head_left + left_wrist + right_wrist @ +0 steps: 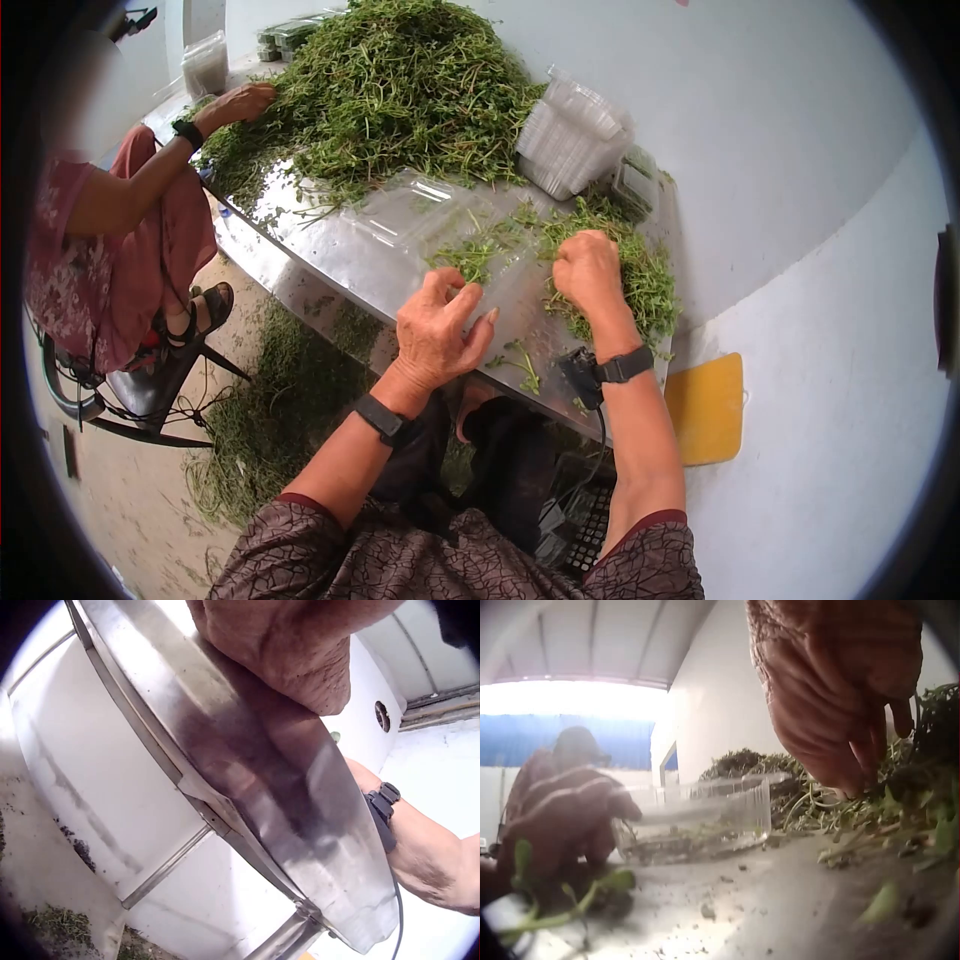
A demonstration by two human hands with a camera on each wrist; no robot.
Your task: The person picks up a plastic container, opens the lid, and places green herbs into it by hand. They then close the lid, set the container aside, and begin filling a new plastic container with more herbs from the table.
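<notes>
While the left hand (436, 332) curves loosely near the table edge (335, 285), thumb apart, the right hand (590, 270) pinches leafy stems (645, 280).

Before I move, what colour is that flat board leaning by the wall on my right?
The board is mustard yellow; it shows best in the head view.

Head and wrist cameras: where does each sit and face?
Head: on the head, looking forward and down at the table; left hand, right hand, forearms.
Left wrist: on it, facing the table edge; left hand, right forearm.
Right wrist: on it, facing low across the table; both hands.
Head and right wrist share the clear container and greens.
</notes>
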